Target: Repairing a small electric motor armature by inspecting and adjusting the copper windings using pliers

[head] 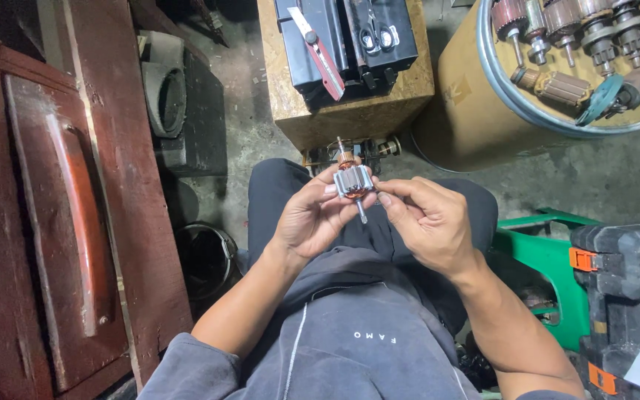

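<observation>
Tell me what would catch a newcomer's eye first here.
The motor armature at centre, pinched between the left hand and right hand above the lap. Next, the round tray of similar armatures at top right, and the red-handled saw on the black box at top.

The motor armature (pixel 353 180) sits between the left hand (pixel 310 219) and right hand (pixel 425 220), above the lap. Ahead stands a wooden box (pixel 350 111) carrying scissors (pixel 378 35) — a drum (pixel 475 96) of armatures to its right, a toolcase (pixel 624 281) nearer right.
</observation>
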